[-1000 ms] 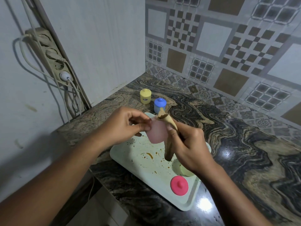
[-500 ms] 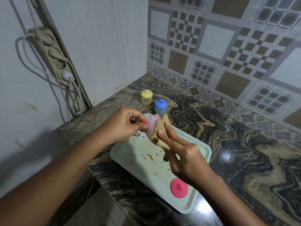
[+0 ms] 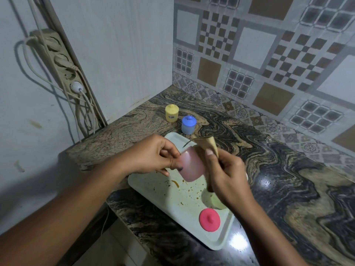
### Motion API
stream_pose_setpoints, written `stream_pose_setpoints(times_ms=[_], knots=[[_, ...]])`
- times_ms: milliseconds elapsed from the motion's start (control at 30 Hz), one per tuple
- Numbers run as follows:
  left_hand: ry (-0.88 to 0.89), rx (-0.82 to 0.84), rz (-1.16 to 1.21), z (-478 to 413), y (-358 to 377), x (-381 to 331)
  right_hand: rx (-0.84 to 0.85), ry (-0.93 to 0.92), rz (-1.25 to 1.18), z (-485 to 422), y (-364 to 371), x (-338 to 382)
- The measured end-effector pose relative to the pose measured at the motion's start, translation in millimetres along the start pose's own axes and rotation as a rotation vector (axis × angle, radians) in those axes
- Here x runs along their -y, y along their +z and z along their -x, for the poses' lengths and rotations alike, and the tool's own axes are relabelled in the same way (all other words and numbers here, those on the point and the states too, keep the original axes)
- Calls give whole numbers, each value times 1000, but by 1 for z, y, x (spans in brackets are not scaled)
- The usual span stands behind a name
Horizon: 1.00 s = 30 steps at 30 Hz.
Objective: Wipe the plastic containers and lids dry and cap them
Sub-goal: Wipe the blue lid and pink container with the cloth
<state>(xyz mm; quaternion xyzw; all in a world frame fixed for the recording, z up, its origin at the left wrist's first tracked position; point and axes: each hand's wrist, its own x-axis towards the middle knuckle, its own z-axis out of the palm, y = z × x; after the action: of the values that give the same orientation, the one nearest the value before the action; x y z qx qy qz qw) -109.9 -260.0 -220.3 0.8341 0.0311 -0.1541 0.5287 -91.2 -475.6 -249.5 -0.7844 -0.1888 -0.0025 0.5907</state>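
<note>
Pinching pink container (image 3: 192,167) in our left hand (image 3: 153,156), right hand (image 3: 227,178) gripping cloth (image 3: 209,144); far yellow container (image 3: 172,113) and blue container (image 3: 188,125) capped, pink lid (image 3: 209,219) waiting.

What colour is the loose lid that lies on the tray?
The lid on the tray is bright pink; the head view shows it best.

Wall power strip (image 3: 61,60), marbled counter (image 3: 288,179), patterned tiles (image 3: 255,45)

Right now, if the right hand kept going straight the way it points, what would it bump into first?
Probably the small blue capped plastic container beyond the pale green tray. The right hand, gripping a tan cloth, looks raised, so it might pass over it.
</note>
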Motion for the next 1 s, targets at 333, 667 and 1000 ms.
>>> stream_pose_setpoints(times_ms=[333,667,1000], knots=[[63,-169,68,-2,-7,2,217,-387,344,5,6,-21],[87,-330,-155,-16,-20,23,308,-92,318,32,-8,-29],[245,-319,-523,-75,20,8,193,147,103,42,-5,-13]])
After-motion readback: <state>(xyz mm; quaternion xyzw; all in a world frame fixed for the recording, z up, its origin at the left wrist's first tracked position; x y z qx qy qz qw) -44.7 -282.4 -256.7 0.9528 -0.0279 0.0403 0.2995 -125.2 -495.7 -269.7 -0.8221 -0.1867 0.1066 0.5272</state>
